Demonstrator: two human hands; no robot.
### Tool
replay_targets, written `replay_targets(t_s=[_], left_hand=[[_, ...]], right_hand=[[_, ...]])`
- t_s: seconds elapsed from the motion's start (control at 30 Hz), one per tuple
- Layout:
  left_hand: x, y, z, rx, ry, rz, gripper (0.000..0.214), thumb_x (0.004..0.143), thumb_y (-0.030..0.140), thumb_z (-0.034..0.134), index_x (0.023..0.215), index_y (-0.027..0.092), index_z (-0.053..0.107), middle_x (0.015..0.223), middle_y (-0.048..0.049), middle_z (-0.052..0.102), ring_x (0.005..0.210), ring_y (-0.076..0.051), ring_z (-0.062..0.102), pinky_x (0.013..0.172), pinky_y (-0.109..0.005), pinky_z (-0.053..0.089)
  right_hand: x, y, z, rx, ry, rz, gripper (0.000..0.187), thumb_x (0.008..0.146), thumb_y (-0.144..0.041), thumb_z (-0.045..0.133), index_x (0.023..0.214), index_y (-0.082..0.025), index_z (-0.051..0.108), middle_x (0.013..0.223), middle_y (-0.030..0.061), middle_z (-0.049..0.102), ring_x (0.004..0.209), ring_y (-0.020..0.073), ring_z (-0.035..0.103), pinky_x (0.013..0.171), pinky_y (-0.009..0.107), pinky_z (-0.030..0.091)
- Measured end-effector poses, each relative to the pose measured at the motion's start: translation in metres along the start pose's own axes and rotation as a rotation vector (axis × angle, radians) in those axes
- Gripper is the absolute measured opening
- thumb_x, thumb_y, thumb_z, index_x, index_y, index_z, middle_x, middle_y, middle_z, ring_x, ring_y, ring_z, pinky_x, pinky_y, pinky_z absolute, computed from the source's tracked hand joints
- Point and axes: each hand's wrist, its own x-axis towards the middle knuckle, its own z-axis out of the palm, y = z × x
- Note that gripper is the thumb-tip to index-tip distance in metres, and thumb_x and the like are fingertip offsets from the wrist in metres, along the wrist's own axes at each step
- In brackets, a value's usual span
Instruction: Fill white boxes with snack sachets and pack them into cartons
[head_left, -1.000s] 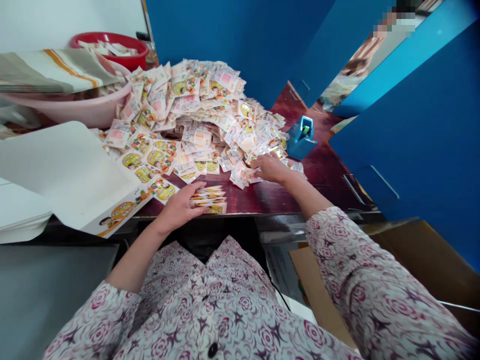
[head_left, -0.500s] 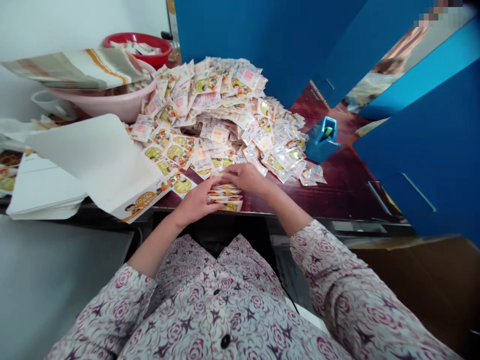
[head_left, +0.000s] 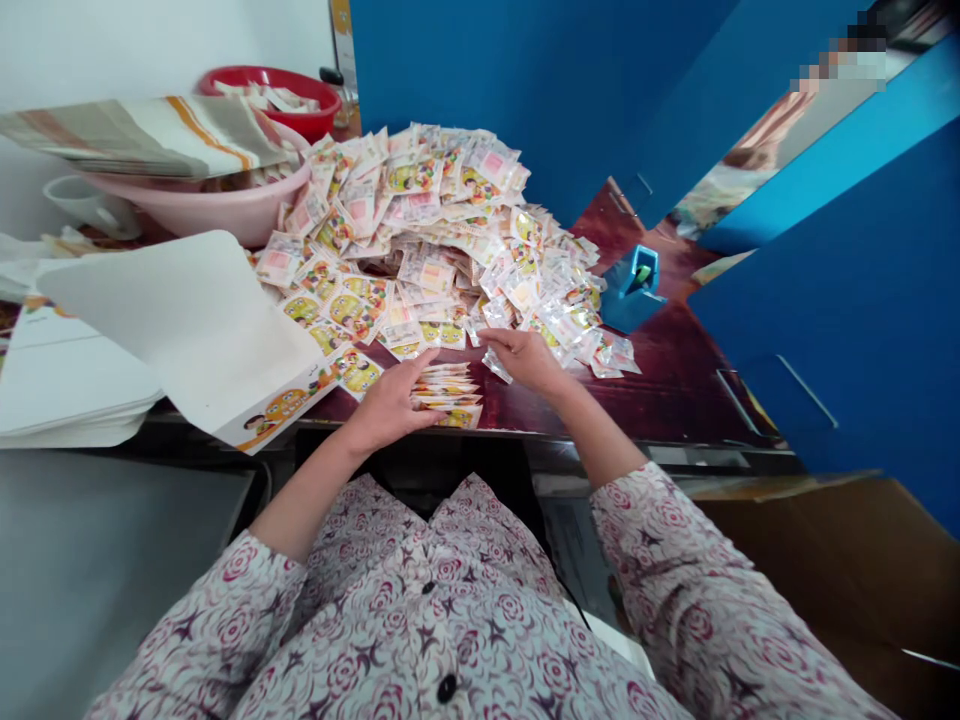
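Observation:
A short row of small printed packets [head_left: 448, 388] stands close together at the table's front edge. My left hand [head_left: 391, 402] is curled around its left side, fingers at the far end and thumb at the near end, holding it. My right hand [head_left: 529, 360] is off to the right of the row, fingers stretched forward over the near edge of a big heap of loose sachets [head_left: 442, 215]. Its fingertips are close to a few clear-backed sachets, and I see nothing plainly gripped in them. Several flat sachets with yellow cartoon faces [head_left: 356, 310] lie beyond my left hand.
An open white printed carton [head_left: 187, 320] lies at left, by stacked white card [head_left: 75, 390]. Behind are a pink basin [head_left: 202, 210] under a striped cloth [head_left: 150, 135], a red basin [head_left: 322, 120] and a white mug [head_left: 90, 205]. A blue tape dispenser [head_left: 630, 300] and blue partitions [head_left: 832, 300] stand right.
My right hand has left the row of packets and moved right, to the heap's near edge. My left hand stays at the row. The view has shifted slightly.

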Motion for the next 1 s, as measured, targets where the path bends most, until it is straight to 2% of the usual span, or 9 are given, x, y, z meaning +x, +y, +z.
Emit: replay_targets(t_s=[0.13, 0.27, 0.4, 0.5, 0.6, 0.7, 0.83, 0.9, 1.0], left_hand=[[-0.001, 0.001, 0.0, -0.011, 0.009, -0.008, 0.084, 0.074, 0.031, 0.077, 0.149, 0.027, 0.04, 0.146, -0.0137, 0.053, 0.131, -0.035, 0.054, 0.111, -0.055, 0.044], [-0.002, 0.001, 0.002, -0.029, 0.009, -0.031, 0.088, 0.072, 0.031, 0.078, 0.15, 0.027, 0.038, 0.143, -0.0132, 0.056, 0.13, -0.035, 0.055, 0.109, -0.055, 0.046], [-0.003, 0.001, 0.003, -0.061, 0.01, -0.053, 0.089, 0.073, 0.032, 0.078, 0.151, 0.026, 0.036, 0.148, -0.0137, 0.052, 0.133, -0.034, 0.053, 0.111, -0.054, 0.045], [-0.002, 0.001, 0.001, -0.066, -0.001, -0.068, 0.09, 0.072, 0.032, 0.079, 0.151, 0.024, 0.036, 0.148, -0.0146, 0.051, 0.133, -0.035, 0.053, 0.112, -0.055, 0.043], [-0.002, 0.0, 0.0, -0.064, -0.003, -0.045, 0.09, 0.072, 0.031, 0.079, 0.151, 0.026, 0.035, 0.15, -0.0147, 0.048, 0.135, -0.036, 0.051, 0.113, -0.057, 0.042], [-0.005, 0.0, 0.004, -0.05, 0.043, -0.034, 0.091, 0.073, 0.03, 0.079, 0.151, 0.027, 0.033, 0.15, -0.015, 0.046, 0.135, -0.036, 0.05, 0.112, -0.056, 0.044], [-0.011, 0.002, 0.012, -0.014, 0.143, -0.089, 0.092, 0.073, 0.028, 0.08, 0.151, 0.023, 0.031, 0.144, -0.0177, 0.049, 0.13, -0.036, 0.054, 0.108, -0.055, 0.047], [-0.012, 0.001, 0.013, -0.023, 0.139, -0.097, 0.092, 0.074, 0.028, 0.079, 0.151, 0.022, 0.029, 0.144, -0.019, 0.048, 0.132, -0.036, 0.052, 0.109, -0.055, 0.046], [-0.008, -0.002, 0.011, -0.065, 0.087, -0.099, 0.093, 0.076, 0.03, 0.078, 0.153, 0.019, 0.026, 0.147, -0.021, 0.045, 0.137, -0.037, 0.047, 0.113, -0.057, 0.042]], right_hand=[[0.006, 0.018, -0.025, -0.499, -0.258, -0.138, 0.056, 0.084, 0.004, 0.046, 0.129, -0.022, 0.065, 0.135, 0.0095, 0.064, 0.13, 0.0281, 0.052, 0.112, 0.051, 0.033], [0.011, 0.013, -0.034, -0.692, -0.361, -0.118, 0.039, 0.088, -0.002, 0.049, 0.114, -0.019, 0.072, 0.122, 0.014, 0.067, 0.124, 0.0307, 0.054, 0.112, 0.057, 0.026], [0.018, 0.012, -0.041, -0.563, -0.328, -0.049, 0.018, 0.088, -0.013, 0.058, 0.098, -0.017, 0.072, 0.111, 0.0124, 0.07, 0.107, 0.0263, 0.061, 0.098, 0.042, 0.041], [0.025, 0.002, -0.034, -0.289, -0.11, -0.018, 0.014, 0.089, -0.025, 0.06, 0.095, -0.018, 0.07, 0.094, 0.0056, 0.073, 0.084, 0.0185, 0.063, 0.077, 0.029, 0.046], [0.034, -0.021, -0.012, -0.102, 0.028, -0.086, 0.016, 0.09, -0.028, 0.059, 0.096, -0.018, 0.071, 0.091, 0.0034, 0.073, 0.08, 0.0166, 0.063, 0.073, 0.027, 0.046], [0.039, -0.045, 0.007, -0.071, -0.169, -0.168, 0.02, 0.093, -0.023, 0.055, 0.098, -0.02, 0.073, 0.097, 0.0041, 0.075, 0.085, 0.0173, 0.066, 0.078, 0.028, 0.047], [0.031, -0.062, 0.006, -0.054, -0.441, -0.273, 0.031, 0.101, -0.03, 0.043, 0.111, -0.023, 0.072, 0.113, 0.0057, 0.074, 0.099, 0.0195, 0.067, 0.091, 0.032, 0.049], [0.022, -0.068, 0.003, -0.072, -0.501, -0.328, 0.037, 0.097, -0.041, 0.054, 0.128, -0.024, 0.063, 0.126, 0.0074, 0.068, 0.11, 0.0235, 0.065, 0.098, 0.036, 0.049], [0.007, -0.075, 0.01, -0.241, -0.455, -0.352, 0.084, 0.071, -0.046, 0.083, 0.142, -0.016, 0.05, 0.137, 0.0172, 0.059, 0.124, 0.0358, 0.056, 0.105, 0.048, 0.047]])
